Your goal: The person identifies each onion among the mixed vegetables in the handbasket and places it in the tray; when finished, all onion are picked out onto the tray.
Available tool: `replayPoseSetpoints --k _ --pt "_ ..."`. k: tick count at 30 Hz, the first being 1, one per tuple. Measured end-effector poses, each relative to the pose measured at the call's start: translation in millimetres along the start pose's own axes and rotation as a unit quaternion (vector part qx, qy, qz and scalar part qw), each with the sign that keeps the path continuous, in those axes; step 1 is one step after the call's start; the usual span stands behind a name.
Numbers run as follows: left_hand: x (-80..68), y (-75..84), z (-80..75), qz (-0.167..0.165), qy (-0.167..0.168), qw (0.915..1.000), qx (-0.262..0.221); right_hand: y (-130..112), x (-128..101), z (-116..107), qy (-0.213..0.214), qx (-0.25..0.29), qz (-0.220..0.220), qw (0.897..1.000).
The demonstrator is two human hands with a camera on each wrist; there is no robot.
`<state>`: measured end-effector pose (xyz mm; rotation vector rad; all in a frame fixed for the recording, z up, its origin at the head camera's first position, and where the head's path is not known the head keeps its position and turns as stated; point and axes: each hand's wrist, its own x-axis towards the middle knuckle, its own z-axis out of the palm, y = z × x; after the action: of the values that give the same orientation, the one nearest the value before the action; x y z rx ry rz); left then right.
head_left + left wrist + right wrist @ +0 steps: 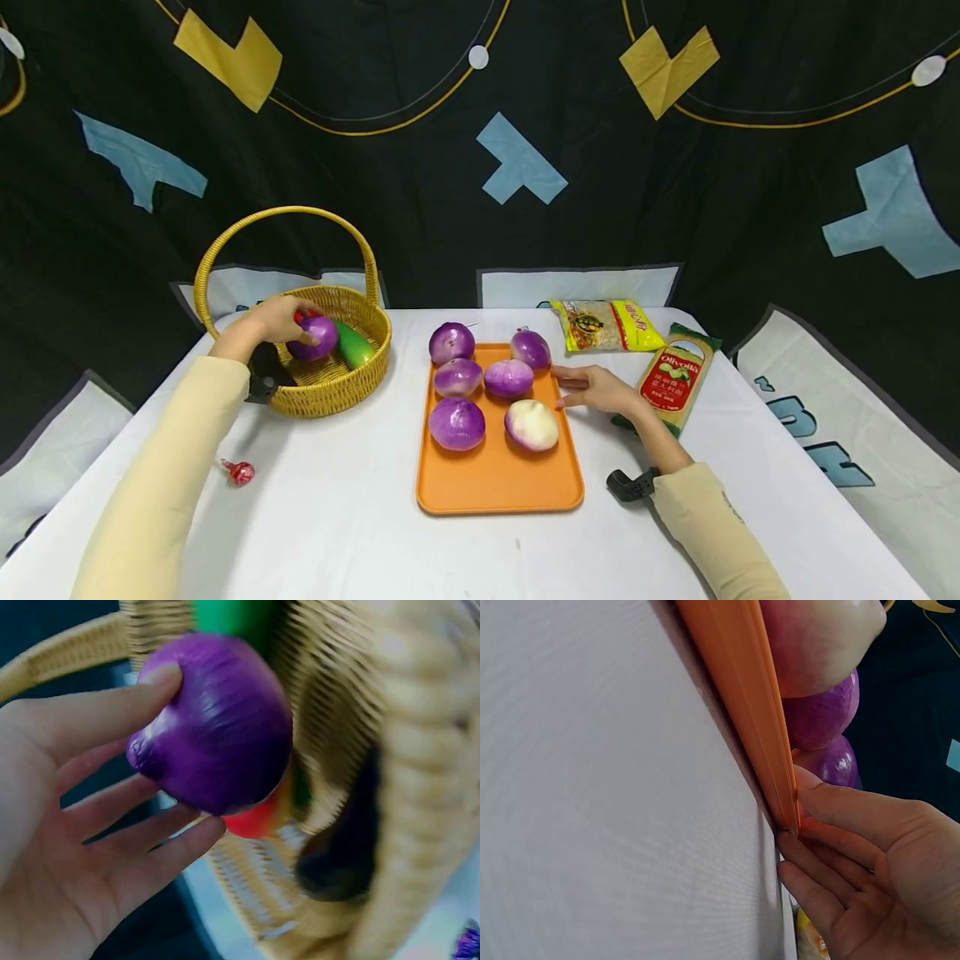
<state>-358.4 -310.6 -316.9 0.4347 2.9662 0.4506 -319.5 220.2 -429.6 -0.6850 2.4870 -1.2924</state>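
My left hand holds a purple onion inside the wicker basket; in the left wrist view its thumb and fingers curl round that onion. A green vegetable and something red lie in the basket beside it. An orange tray in the middle carries several purple onions and one pale onion. My right hand lies flat on the table with straight fingers touching the tray's right rim.
A yellow snack packet and an Olivolla pasta packet lie right of the tray. A small red wrapped candy sits on the white tablecloth at the front left. A dark patterned curtain hangs behind the table.
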Motion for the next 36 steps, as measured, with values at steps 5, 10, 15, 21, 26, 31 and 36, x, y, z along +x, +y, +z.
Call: replayPoseSetpoints --k 5,10,15,21,26,31,36 --pt "-12.8 21.5 -13.4 0.018 0.049 0.9985 -0.015 0 0 -1 -0.002 -0.004 0.008 1.0" --pt "-25.9 47.9 -15.1 0.055 0.091 0.9943 -0.012 1 1 0 -0.002 -0.005 0.009 1.0" --pt "-38.9 76.7 -7.0 0.094 0.109 0.9895 -0.012 0 0 1 -0.002 0.0 0.009 1.0" --pt "-53.8 106.0 6.9 0.133 0.143 0.9802 -0.033 0 1 0 -0.003 -0.003 0.006 1.0" --pt "-66.8 132.6 27.8 0.177 0.15 0.9696 -0.077 1 0 -1 -0.003 -0.003 0.002 1.0" --pt "-77.5 158.7 51.9 0.229 0.123 0.9604 -0.101 0 0 -1 -0.007 -0.003 0.0 1.0" --pt "-78.2 184.6 75.1 0.269 0.086 0.9534 -0.106 -2 -1 -1 -0.009 0.012 0.006 1.0"
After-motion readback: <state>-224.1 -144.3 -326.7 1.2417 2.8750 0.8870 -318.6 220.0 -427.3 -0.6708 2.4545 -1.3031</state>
